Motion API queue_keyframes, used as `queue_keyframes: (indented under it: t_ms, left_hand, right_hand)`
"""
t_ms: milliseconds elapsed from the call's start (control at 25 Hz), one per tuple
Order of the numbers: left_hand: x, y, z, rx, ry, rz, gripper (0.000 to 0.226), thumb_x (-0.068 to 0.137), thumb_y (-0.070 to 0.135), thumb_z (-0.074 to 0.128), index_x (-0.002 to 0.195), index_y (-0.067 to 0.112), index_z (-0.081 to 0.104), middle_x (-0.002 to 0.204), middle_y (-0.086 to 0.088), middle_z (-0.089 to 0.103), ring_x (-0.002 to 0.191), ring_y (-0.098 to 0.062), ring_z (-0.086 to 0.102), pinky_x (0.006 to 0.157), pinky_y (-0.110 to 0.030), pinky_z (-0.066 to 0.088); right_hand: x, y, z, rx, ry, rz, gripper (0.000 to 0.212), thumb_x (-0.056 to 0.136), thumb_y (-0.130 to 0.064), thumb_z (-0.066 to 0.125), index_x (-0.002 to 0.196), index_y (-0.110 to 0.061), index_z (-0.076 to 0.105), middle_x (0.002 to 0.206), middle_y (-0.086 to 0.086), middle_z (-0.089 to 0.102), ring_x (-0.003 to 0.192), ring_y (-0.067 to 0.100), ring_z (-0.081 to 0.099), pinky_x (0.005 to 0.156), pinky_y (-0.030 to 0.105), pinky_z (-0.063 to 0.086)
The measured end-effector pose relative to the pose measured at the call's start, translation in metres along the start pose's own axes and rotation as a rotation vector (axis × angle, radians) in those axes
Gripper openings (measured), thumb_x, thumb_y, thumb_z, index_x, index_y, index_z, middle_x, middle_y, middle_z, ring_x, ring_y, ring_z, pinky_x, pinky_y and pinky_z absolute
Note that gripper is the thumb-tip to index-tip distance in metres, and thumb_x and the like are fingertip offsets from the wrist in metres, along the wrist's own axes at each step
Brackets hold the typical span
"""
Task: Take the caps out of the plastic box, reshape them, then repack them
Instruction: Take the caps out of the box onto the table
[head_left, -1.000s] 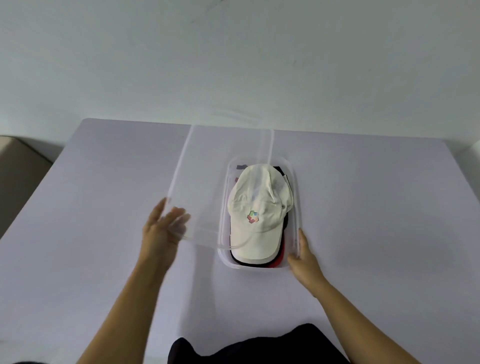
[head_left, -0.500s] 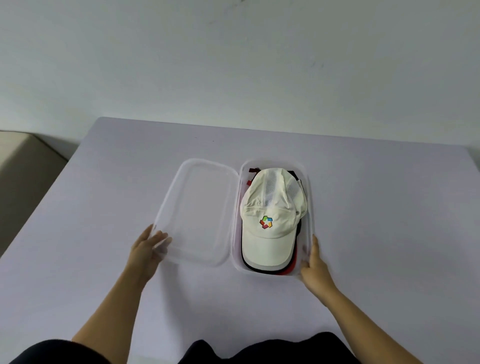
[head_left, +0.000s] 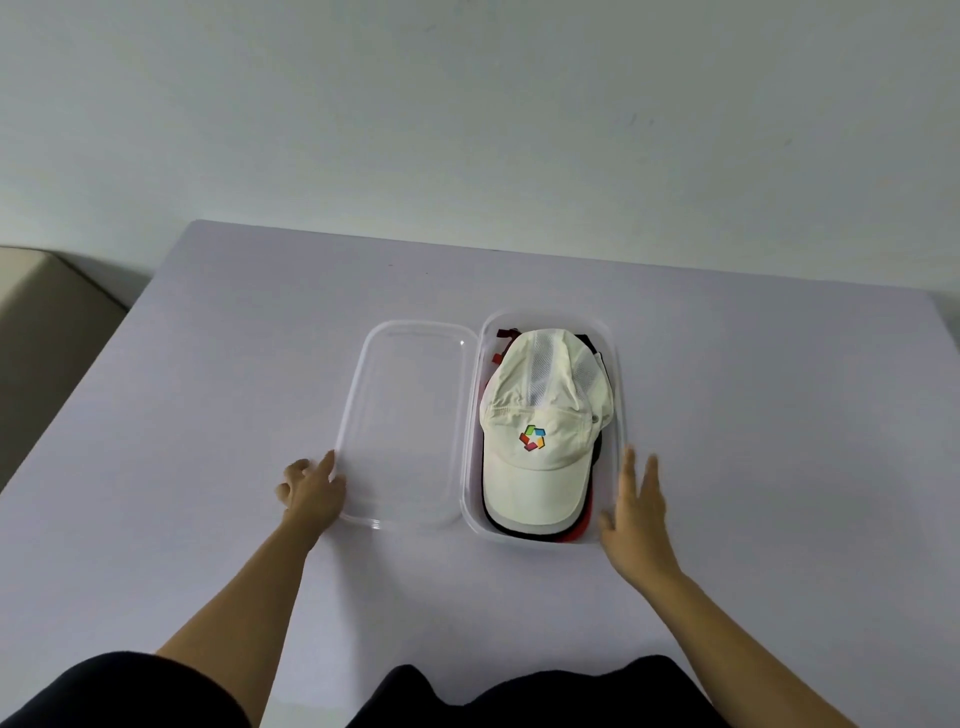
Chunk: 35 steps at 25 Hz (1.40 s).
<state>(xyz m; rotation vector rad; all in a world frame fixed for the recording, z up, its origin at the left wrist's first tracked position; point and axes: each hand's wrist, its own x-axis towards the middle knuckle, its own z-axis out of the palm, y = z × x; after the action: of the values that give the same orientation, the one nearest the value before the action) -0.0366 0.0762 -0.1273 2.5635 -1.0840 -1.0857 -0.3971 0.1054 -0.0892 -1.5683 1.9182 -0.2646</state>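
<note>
A clear plastic box (head_left: 619, 374) stands open on the table, right of centre. On top inside lies a cream cap (head_left: 540, 431) with a coloured logo, brim toward me. Under it show the edges of a black cap (head_left: 597, 452) and a red cap (head_left: 579, 530). The clear lid (head_left: 410, 415) lies flat on the table, touching the box's left side. My left hand (head_left: 311, 491) rests at the lid's near-left corner, fingers loose, holding nothing. My right hand (head_left: 636, 512) hovers with spread fingers beside the box's near-right corner.
The pale lilac table (head_left: 208, 415) meets a white wall at its far edge. A beige block (head_left: 36, 332) stands beyond the table's left edge. My dark clothing fills the bottom of the view.
The lid went from held up in my left hand to lying flat beside the box. My left hand has let go of it. My right hand has come off the box corner and opened.
</note>
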Motion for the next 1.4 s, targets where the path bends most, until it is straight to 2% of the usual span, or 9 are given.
queue_keyframes:
  t_ms: [80,160,280,400,600,800,1080,1240,1400]
  left_hand:
    - [-0.006,0.014,0.002,0.144,0.049,0.082,0.057,0.096,0.027,0.044,0.149,0.027,0.022,0.158,-0.009,0.001,0.138,-0.036,0.014,0.11,-0.05,0.024]
    - [-0.015,0.041,0.012,0.096,0.094,0.278,0.059,0.097,0.027,0.045,0.15,0.018,0.02,0.159,-0.014,0.008,0.141,-0.036,0.018,0.114,-0.048,0.023]
    - [-0.047,0.096,0.038,-0.101,-0.003,0.526,0.055,0.1,0.025,0.039,0.15,0.01,0.02,0.158,-0.012,0.019,0.145,-0.026,0.02,0.116,-0.035,0.016]
    - [-0.069,0.123,0.065,-0.199,-0.094,0.542,0.057,0.102,0.029,0.033,0.151,0.011,0.011,0.158,-0.01,0.02,0.144,-0.025,0.022,0.114,-0.032,0.02]
    - [-0.076,0.118,0.085,-0.212,-0.136,0.43,0.052,0.103,0.025,0.025,0.151,0.027,0.005,0.134,-0.019,0.052,0.118,-0.037,0.051,0.086,-0.032,0.036]
    - [-0.078,0.119,0.083,-0.172,-0.103,0.458,0.055,0.101,0.02,0.026,0.151,0.028,0.006,0.126,-0.022,0.057,0.11,-0.04,0.055,0.086,-0.037,0.04]
    - [-0.079,0.117,0.083,-0.226,-0.105,0.463,0.055,0.101,0.016,0.025,0.152,0.028,0.008,0.123,-0.018,0.059,0.109,-0.038,0.056,0.086,-0.034,0.039]
    - [-0.079,0.117,0.082,-0.191,-0.096,0.476,0.055,0.102,0.018,0.025,0.152,0.028,0.005,0.138,-0.017,0.052,0.122,-0.039,0.052,0.102,-0.041,0.039]
    - [-0.078,0.118,0.085,-0.147,-0.077,0.478,0.054,0.102,0.019,0.025,0.152,0.028,0.004,0.141,-0.016,0.05,0.124,-0.039,0.051,0.105,-0.044,0.037]
  right_hand:
    - [0.006,-0.007,-0.005,-0.23,0.138,-0.335,0.091,0.08,-0.002,0.063,0.15,-0.022,0.009,0.158,0.015,0.001,0.144,0.033,0.014,0.113,0.038,0.023]
    - [0.015,-0.02,-0.009,-0.37,0.005,-0.529,0.088,0.075,-0.004,0.063,0.148,-0.028,0.019,0.159,0.007,-0.002,0.146,0.029,0.007,0.116,0.039,0.021]
    - [0.028,-0.034,-0.009,-0.573,-0.268,-0.478,0.096,0.076,-0.02,0.067,0.148,-0.035,0.005,0.156,0.0,-0.024,0.145,0.025,-0.018,0.118,0.051,0.01]
    - [0.039,-0.046,-0.01,-0.75,-0.308,-0.461,0.108,0.07,-0.038,0.075,0.148,-0.031,0.001,0.157,0.009,-0.018,0.145,0.034,-0.009,0.114,0.054,0.013]
    - [0.04,-0.061,-0.01,-0.893,-0.313,-0.517,0.089,0.087,-0.011,0.06,0.15,-0.022,-0.003,0.153,0.028,-0.014,0.14,0.05,0.001,0.114,0.053,0.019]
    - [0.041,-0.065,-0.017,-0.741,-0.444,-0.408,0.104,0.08,-0.017,0.063,0.148,-0.02,-0.015,0.155,0.019,-0.02,0.141,0.046,-0.013,0.103,0.049,0.038]
    - [0.031,-0.035,-0.036,-0.217,0.025,-0.501,0.089,0.075,0.01,0.049,0.15,-0.019,0.01,0.159,0.0,0.005,0.147,0.025,0.006,0.105,0.037,0.041]
    - [0.04,-0.002,-0.062,0.009,0.51,-0.604,0.077,0.079,0.004,0.063,0.144,-0.014,0.025,0.153,0.002,0.02,0.146,0.019,0.009,0.115,0.017,0.016]
    - [0.056,0.03,-0.088,-0.063,0.641,-0.437,0.075,0.079,0.011,0.054,0.143,-0.013,0.026,0.154,0.012,0.022,0.143,0.029,0.016,0.099,0.036,0.039]
